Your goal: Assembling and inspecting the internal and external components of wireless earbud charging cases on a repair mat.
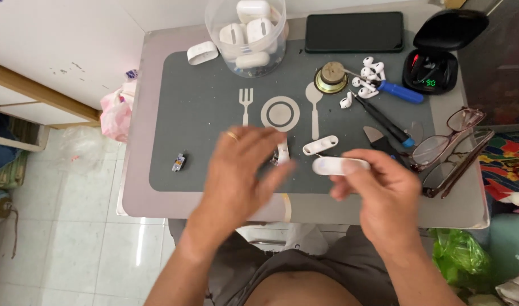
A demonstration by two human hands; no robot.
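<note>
- My left hand (242,170) hovers palm down, back toward the head camera, fingers loosely spread and slightly curled.
- Its fingertips are blurred; I cannot tell whether they pinch anything.
- A gold band sits on one left finger, near the knuckle.
- Left forearm runs in from the lower left, rising diagonally, wrist straight.
- My right hand (381,190) sits to the right, knuckles up, fingers curled inward toward the left.
- Right thumb and forefinger close in a pinch grip at their tips.
- Right forearm enters from the lower right, angled inward.
- The two hands are near each other, not touching.
- Both forearms bare.
</note>
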